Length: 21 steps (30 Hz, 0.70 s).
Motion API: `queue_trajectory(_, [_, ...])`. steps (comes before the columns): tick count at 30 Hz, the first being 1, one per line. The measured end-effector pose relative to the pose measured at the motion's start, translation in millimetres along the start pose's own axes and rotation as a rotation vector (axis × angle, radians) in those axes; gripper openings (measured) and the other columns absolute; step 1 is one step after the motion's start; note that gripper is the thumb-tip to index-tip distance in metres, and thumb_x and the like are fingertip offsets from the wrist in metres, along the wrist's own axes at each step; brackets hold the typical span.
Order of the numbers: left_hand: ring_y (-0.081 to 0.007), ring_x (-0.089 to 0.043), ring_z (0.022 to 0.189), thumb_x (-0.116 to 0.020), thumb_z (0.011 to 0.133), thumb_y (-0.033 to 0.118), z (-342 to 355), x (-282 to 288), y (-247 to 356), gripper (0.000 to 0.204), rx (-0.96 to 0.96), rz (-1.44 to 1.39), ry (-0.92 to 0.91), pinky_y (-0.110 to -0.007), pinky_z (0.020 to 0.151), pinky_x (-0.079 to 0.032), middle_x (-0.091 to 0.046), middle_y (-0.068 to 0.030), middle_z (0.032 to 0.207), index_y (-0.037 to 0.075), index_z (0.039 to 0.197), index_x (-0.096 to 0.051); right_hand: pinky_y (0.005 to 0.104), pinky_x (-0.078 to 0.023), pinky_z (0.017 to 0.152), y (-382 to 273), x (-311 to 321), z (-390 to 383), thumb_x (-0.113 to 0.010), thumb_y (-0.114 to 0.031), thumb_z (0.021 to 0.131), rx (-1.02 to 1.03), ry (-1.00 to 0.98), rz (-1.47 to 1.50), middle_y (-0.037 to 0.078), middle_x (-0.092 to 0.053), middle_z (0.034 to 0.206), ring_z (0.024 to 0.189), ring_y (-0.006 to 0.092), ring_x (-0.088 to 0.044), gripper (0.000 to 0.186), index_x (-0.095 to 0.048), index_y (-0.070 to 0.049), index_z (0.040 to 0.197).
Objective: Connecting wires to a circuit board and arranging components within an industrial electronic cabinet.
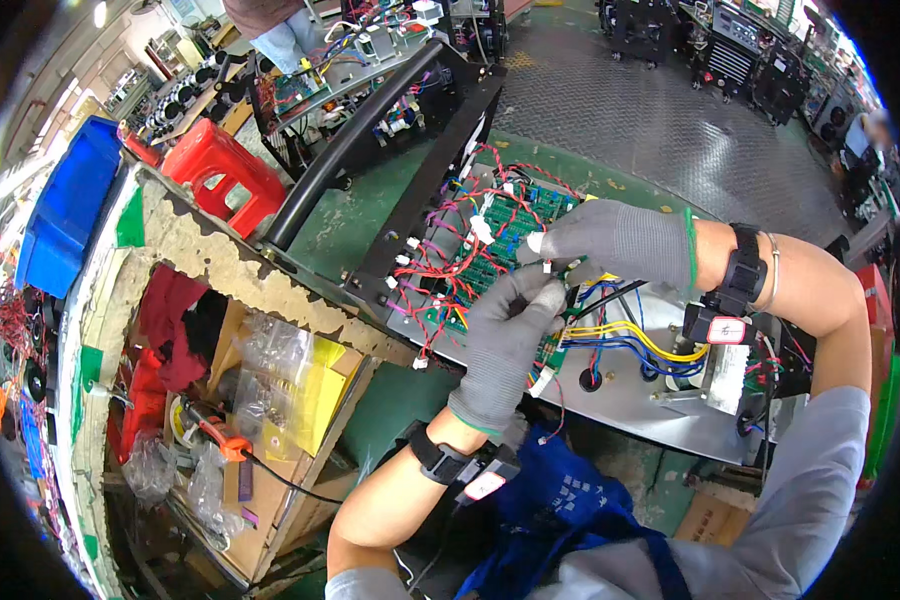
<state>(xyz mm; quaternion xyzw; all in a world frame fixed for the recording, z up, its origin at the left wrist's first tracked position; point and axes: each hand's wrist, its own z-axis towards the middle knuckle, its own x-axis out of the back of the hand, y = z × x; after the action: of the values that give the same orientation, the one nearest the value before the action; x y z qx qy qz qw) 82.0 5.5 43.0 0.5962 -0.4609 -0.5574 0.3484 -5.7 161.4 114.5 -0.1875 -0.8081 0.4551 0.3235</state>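
Note:
Both my hands wear grey knit gloves and meet over a green circuit board (485,270) on a metal chassis (620,405). My left hand (515,335) is closed, thumb and fingers pinched at the board's near right part. My right hand (610,245) reaches in from the right, its fingers bent and closed close to the left fingertips. Something small and dark, perhaps a wire end, shows between them; I cannot make it out. Twisted red wires (450,268) with white plugs spread over the board's left side. Yellow wires (645,330) and blue wires (620,345) run right from beneath my hands.
A black bar handle (355,145) rises behind the chassis's left end. On the left are a red stool (225,175), a blue bin (68,210) and a worn bench (270,315) with bags and an orange-handled tool (220,435) on its shelf. Another person (275,30) stands far back.

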Motion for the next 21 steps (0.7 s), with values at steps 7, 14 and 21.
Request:
queue_trajectory(7, [-0.0064,-0.06,0.07,-0.06,0.091,0.013,3.8,4.5,-7.7,0.014,-0.012,0.014,0.092,-0.02,0.063,-0.05,-0.065,-0.0022,0.081,0.0,0.097,-0.064,0.0299,-0.049,0.065,-11.6,-7.0,-4.6,-0.056,-0.035,0.088,0.058,0.054,-0.191,0.008,-0.065,0.079,0.07,0.0146,-0.06,0.039,-0.067,0.002,0.095])
queue_trajectory(14, [-0.003,-0.055,0.068,-0.063,0.088,0.008,11.4,12.0,-16.5,0.011,-0.199,0.239,0.14,-0.019,0.06,-0.045,-0.064,-0.0001,0.079,-0.001,0.093,-0.065,0.0342,-0.044,0.058,-19.0,13.8,21.1,-0.065,-0.029,0.079,0.197,-0.07,-0.779,0.015,-0.059,0.067,0.061,0.0205,-0.057,0.028,-0.067,-0.001,0.083])
queue_trajectory(21, [-0.0097,-0.062,0.078,-0.066,0.085,0.011,19.7,15.9,-9.0,0.032,-0.286,0.565,0.138,-0.024,0.071,-0.051,-0.064,-0.0084,0.098,-0.003,0.112,-0.057,0.0426,-0.046,0.058,-11.8,47.2,82.1,-0.062,-0.032,0.076,0.36,0.083,-1.066,0.016,-0.059,0.063,0.062,0.0311,-0.061,0.028,-0.068,-0.005,0.077])
